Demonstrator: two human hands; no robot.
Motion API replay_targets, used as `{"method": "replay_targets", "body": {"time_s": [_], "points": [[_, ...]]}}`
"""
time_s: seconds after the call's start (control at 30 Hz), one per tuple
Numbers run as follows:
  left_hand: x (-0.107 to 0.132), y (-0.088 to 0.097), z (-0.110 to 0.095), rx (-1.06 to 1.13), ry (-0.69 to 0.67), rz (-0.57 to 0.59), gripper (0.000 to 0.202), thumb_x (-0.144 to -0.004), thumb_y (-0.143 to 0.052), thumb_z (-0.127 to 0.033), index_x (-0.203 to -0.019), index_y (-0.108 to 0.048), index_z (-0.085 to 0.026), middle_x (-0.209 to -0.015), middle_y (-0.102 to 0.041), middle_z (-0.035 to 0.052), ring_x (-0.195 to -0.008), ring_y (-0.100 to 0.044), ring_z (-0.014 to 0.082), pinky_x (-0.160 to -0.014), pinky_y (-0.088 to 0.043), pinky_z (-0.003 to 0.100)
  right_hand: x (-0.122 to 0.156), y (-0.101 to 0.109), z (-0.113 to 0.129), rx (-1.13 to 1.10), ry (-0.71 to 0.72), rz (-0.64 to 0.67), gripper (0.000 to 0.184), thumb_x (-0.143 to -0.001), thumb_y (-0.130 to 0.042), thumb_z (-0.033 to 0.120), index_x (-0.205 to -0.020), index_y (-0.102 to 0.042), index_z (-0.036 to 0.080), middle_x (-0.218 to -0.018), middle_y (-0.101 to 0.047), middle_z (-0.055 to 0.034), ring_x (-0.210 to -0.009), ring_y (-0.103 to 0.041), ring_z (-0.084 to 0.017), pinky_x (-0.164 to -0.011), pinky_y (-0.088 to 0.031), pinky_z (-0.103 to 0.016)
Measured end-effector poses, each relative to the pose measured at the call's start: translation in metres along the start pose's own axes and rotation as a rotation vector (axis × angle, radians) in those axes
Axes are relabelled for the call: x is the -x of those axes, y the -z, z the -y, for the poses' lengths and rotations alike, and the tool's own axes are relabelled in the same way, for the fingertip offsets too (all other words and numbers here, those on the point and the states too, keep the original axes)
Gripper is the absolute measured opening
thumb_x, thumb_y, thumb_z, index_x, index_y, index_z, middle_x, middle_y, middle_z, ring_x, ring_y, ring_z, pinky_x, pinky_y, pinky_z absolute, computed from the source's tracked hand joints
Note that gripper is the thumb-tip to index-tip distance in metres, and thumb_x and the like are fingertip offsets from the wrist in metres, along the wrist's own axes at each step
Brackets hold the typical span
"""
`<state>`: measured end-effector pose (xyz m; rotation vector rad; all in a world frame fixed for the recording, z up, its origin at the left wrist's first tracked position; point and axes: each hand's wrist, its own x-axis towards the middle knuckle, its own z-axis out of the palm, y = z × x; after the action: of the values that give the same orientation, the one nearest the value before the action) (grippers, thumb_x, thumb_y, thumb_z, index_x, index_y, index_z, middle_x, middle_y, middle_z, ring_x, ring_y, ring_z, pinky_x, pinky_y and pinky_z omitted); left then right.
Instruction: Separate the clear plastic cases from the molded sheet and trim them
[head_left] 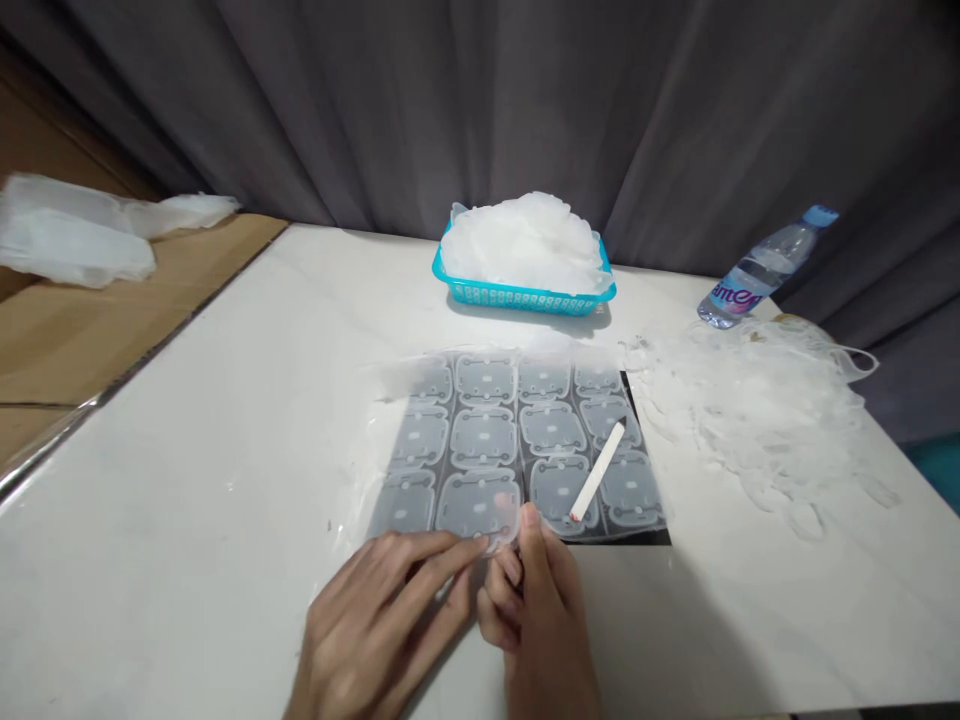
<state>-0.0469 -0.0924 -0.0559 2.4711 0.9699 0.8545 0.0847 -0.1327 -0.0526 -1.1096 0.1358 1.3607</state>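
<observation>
A translucent plastic sheet of several moulded, rounded-square pieces point(480, 436) lies in front of me. Part of it covers a black mat point(652, 534). My left hand point(394, 610) has its fingers stretched out, with the fingertips resting on the sheet's near edge. Beside it, my right hand point(536, 595) is closed, thumb on top, pinching the same near edge around the middle; its curled fingers hide the exact grip. A white stick with a dark pointed tip point(598, 470) lies slantwise on the right part of the sheet.
A blue basket point(525, 298) heaped with white translucent pieces point(525, 240) stands at the back. Right of the sheet spreads a pile of clear plastic scraps point(757, 410), with a water bottle point(769, 268) behind. Cardboard point(202, 265) with plastic sheets point(75, 230) is at left; a grey curtain point(375, 110) hangs behind.
</observation>
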Motion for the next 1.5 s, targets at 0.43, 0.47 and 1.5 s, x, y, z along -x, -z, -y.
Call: {"method": "replay_targets", "body": {"time_s": [0.43, 0.47, 1.5], "points": [[-0.005, 0.003, -0.003, -0.014, -0.008, -0.038, 0.021, -0.103, -0.055, -0.017, -0.116, -0.070, -0.025, -0.099, -0.074, 0.0023, -0.085, -0.066, 0.0178, -0.082, -0.043, 0.034, 0.007, -0.009, 0.005, -0.049, 0.045, -0.156, 0.057, -0.072, -0.082, 0.066, -0.068, -0.050, 0.020, -0.053, -0.046, 0.0087, -0.044, -0.032, -0.003, -0.044, -0.023, -0.015], [-0.005, 0.003, -0.003, -0.018, -0.009, -0.038, 0.022, -0.103, -0.055, -0.017, -0.115, -0.070, -0.026, -0.099, -0.074, 0.0022, -0.085, -0.067, 0.0177, -0.082, -0.044, 0.034, 0.007, -0.009, 0.005, -0.055, 0.045, -0.158, 0.056, -0.072, -0.082, 0.066, -0.068, -0.050, 0.019, -0.053, -0.046, 0.0086, -0.045, -0.032, -0.003, -0.044, -0.023, -0.014], [0.002, -0.002, 0.010, -0.213, -0.169, -0.027, 0.028, -0.105, -0.051, -0.015, -0.123, -0.070, -0.025, -0.098, -0.078, 0.0028, -0.098, -0.072, 0.0208, -0.101, -0.050, 0.039, 0.007, 0.008, 0.005, -0.034, -0.086, 0.013, 0.061, -0.077, -0.076, 0.071, -0.068, -0.042, 0.022, -0.049, -0.033, 0.0140, -0.031, -0.013, 0.001, -0.026, -0.011, -0.011]]}}
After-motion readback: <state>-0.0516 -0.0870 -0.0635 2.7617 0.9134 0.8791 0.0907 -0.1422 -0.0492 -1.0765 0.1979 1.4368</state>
